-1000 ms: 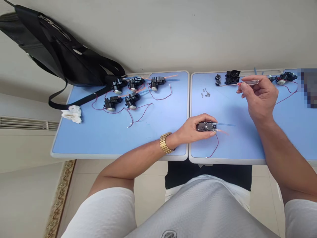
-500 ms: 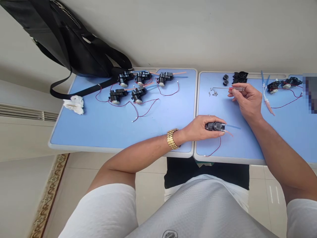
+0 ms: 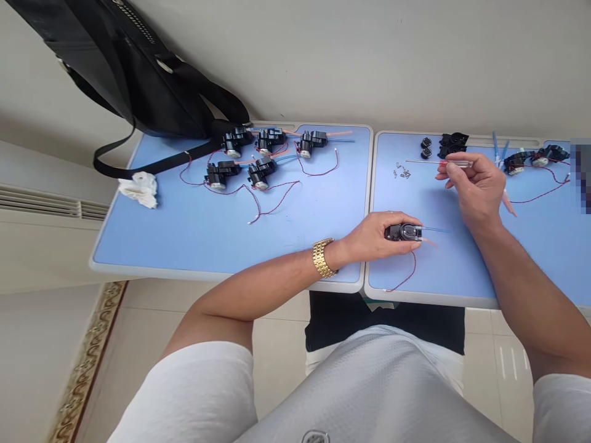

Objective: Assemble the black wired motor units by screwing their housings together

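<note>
My left hand (image 3: 376,237) is closed around a small black pump (image 3: 404,232) low over the front of the right-hand blue table. A blue tube and a pinkish tube stick out of its right end, and a thin dark red wire (image 3: 409,278) trails from it towards me. In my right hand (image 3: 478,184) is a screwdriver (image 3: 457,164) with a clear and red handle, its shaft level and pointing left. Whether a screw sits on its tip is too small to tell. Several small screws (image 3: 405,173) lie loose below the shaft.
Behind the screws are round black parts (image 3: 426,147) and black housings (image 3: 452,144). More wired pumps (image 3: 516,162) and loose tubes (image 3: 495,144) lie at right. The left table holds several pumps with tubes (image 3: 261,171), a crumpled tissue (image 3: 139,189) and a black bag (image 3: 152,80).
My right hand has drawn right and the screwdriver has come away from the screws. My left hand keeps its grip on the pump. The view has shifted slightly.
</note>
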`<action>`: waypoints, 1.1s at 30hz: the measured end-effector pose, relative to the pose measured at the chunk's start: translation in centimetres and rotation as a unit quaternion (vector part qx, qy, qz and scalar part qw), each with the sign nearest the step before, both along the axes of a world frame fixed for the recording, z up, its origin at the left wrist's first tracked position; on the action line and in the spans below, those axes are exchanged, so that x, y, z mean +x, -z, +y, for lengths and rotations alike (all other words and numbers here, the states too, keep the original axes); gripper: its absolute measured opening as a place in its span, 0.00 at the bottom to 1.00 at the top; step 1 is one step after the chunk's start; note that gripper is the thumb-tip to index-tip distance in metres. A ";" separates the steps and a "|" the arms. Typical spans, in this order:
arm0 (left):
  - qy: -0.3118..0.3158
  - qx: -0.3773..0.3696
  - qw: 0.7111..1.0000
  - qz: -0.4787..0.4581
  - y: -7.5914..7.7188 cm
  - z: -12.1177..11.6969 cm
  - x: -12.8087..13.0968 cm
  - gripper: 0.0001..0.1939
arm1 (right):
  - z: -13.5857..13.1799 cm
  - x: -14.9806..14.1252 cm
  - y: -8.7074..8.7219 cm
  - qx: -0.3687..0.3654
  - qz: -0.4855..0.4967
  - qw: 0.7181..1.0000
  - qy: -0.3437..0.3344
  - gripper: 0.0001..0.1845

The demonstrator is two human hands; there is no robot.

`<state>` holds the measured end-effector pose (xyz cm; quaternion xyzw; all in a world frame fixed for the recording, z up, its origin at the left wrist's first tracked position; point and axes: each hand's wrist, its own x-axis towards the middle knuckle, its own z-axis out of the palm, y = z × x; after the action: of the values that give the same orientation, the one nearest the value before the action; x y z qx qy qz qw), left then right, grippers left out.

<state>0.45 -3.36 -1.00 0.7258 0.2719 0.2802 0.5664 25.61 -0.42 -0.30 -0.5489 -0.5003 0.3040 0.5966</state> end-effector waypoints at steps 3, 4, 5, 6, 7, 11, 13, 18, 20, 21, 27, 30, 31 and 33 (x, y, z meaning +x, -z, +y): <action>-0.057 0.076 0.995 0.008 0.4 0.3 -0.3 0.18 | -0.8 0.3 -1.3 0.008 0.037 0.999 0.006 0.10; -0.075 0.101 0.992 0.006 0.6 0.4 -0.3 0.18 | -1.0 0.4 -1.8 0.007 0.051 0.999 0.003 0.11; -0.088 0.122 0.989 -0.001 0.8 0.6 -0.4 0.18 | -1.3 0.5 -2.3 0.003 0.063 0.998 -0.004 0.11; -0.094 0.140 0.986 -0.013 1.0 0.8 -0.5 0.18 | -1.6 0.6 -2.7 -0.001 0.077 0.997 -0.011 0.11; -0.097 0.154 0.983 -0.024 1.2 1.0 -0.6 0.19 | -1.8 0.6 -3.1 -0.012 0.095 0.995 -0.025 0.11; -0.095 0.195 0.975 -0.043 1.6 1.3 -0.8 0.22 | -2.5 0.4 -3.8 -0.045 0.120 0.989 -0.068 0.13; -0.084 0.210 0.973 -0.053 1.6 1.3 -0.8 0.22 | -2.7 0.3 -3.9 -0.058 0.114 0.988 -0.083 0.14; -0.068 0.209 0.973 -0.064 1.3 1.2 -0.8 0.22 | -2.8 0.1 -4.1 -0.077 0.087 0.988 -0.098 0.15; -0.072 0.207 0.974 -0.064 1.3 1.2 -0.7 0.23 | -2.8 0.0 -4.2 -0.081 0.088 0.988 -0.097 0.16; -0.073 0.206 0.974 -0.064 1.3 1.2 -0.7 0.23 | -2.8 0.0 -4.2 -0.082 0.090 0.988 -0.097 0.16; -0.072 0.197 0.976 -0.058 1.4 1.1 -0.8 0.23 | -2.8 0.2 -4.1 -0.082 0.083 0.987 -0.106 0.19; -0.071 0.206 0.974 -0.058 1.5 1.1 -0.8 0.23 | -2.8 0.3 -4.0 -0.076 0.081 0.988 -0.106 0.20; -0.069 0.211 0.973 -0.062 1.6 1.1 -0.8 0.22 | -2.8 0.3 -4.0 -0.074 0.083 0.988 -0.104 0.20; -0.068 0.222 0.970 -0.073 1.7 1.1 -0.8 0.22 | -2.8 0.3 -4.0 -0.074 0.087 0.988 -0.102 0.21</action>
<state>-0.39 -2.23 -2.66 0.7909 0.2098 0.4235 0.3888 25.93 -3.20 3.67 -0.5095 -0.4757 0.4461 0.5614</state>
